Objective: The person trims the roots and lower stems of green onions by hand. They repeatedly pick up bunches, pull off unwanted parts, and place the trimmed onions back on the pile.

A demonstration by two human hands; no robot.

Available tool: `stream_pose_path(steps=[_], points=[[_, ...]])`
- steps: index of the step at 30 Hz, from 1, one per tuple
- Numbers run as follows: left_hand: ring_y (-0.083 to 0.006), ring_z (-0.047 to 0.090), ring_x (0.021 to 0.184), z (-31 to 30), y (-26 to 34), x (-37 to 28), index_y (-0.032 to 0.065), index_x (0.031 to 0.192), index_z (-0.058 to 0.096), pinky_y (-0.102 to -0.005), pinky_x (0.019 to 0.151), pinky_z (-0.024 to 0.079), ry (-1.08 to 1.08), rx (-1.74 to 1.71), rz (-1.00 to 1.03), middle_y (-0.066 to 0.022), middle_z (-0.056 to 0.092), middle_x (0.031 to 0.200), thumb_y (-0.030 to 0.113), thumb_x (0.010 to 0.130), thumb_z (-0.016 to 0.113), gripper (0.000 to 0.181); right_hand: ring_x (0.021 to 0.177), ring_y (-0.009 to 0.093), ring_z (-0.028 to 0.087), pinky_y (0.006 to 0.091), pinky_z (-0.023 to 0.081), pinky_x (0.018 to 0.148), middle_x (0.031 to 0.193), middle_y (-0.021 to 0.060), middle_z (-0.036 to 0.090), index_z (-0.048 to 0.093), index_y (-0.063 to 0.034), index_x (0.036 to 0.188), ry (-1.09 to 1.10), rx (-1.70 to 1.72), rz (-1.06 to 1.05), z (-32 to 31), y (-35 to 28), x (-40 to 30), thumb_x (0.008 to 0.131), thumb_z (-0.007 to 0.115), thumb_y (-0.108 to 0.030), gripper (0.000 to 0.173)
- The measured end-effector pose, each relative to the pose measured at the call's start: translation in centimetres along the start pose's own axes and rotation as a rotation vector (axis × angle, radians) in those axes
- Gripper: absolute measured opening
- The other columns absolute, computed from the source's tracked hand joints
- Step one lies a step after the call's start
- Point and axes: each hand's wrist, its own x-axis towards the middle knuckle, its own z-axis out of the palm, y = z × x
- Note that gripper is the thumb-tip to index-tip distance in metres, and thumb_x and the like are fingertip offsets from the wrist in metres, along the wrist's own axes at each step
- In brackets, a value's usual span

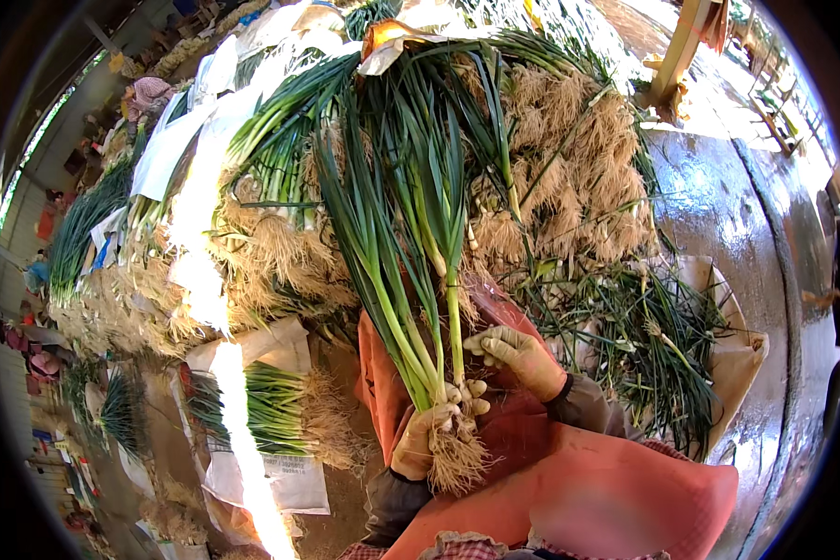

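My left hand (423, 437), in a pale, dirty glove, grips a small bunch of green onions (409, 343) by the white stems just above the roots. The fingertips show on the right side of the stems. Tan stringy roots hang below the fist, and the long dark green leaves reach up toward the pile. My right hand (514, 353), also gloved, is just right of the stems with its fingers curled; whether it pinches a thin leaf or root is too small to tell. A red-orange apron (567, 483) covers the lap beneath.
A large heap of rooted green onions (567, 154) rises in front. Loose leaf trimmings (637, 343) lie on a sack at right. A neat bundle of green onions (280, 406) rests on a printed sack at left. Several people sit at far left. Wet concrete (721, 203) is at right.
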Motion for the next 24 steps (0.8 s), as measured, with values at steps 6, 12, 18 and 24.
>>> stream_pose_path(steps=[6,12,18,24], points=[[-0.0237,0.061,0.085,0.9,-0.9,-1.9,0.0064,0.108,0.057,-0.0309,0.066,0.049,-0.275,0.036,0.087,-0.0166,0.059,0.117,0.011,0.087,0.065,0.023,0.086,0.009,0.062,0.0212,0.05,0.073,0.112,0.0089,0.069,0.059,-0.0009,0.124,-0.163,0.015,0.102,-0.1,-10.8,10.3,0.097,0.06,-0.044,0.051],[-0.0274,0.063,0.089,-2.3,-1.7,-1.9,0.0063,0.123,0.053,-0.0338,0.067,0.052,-0.361,-0.109,0.234,-0.0211,0.052,0.129,0.009,0.089,0.068,0.037,0.083,0.015,0.064,0.0296,0.051,0.08,0.105,0.0098,0.071,0.056,-0.0031,0.131,0.015,-0.059,-0.439,0.6,-24.2,21.3,0.094,0.051,-0.064,0.071],[-0.0176,0.063,0.107,1.7,0.8,-2.1,0.0037,0.152,0.031,-0.0257,0.081,0.054,-0.032,0.048,0.277,-0.0152,0.046,0.146,0.015,0.091,0.068,0.072,0.083,0.029,0.07,0.0416,0.053,0.079,0.092,0.0178,0.071,0.068,-0.0028,0.112,0.585,-1.137,-0.383,-8.7,-12.8,19.5,0.097,0.053,-0.052,0.053],[-0.0115,0.055,0.082,-2.2,-0.2,-1.6,0.0019,0.152,0.029,-0.0264,0.073,0.044,-0.134,-0.109,0.132,-0.0102,0.063,0.122,0.023,0.095,0.066,0.071,0.059,0.008,0.055,0.0227,0.049,0.06,0.098,0.0034,0.073,0.068,-0.0036,0.119,0.434,-0.383,-0.167,-6.5,-6.3,11.3,0.101,0.057,-0.025,0.03]])
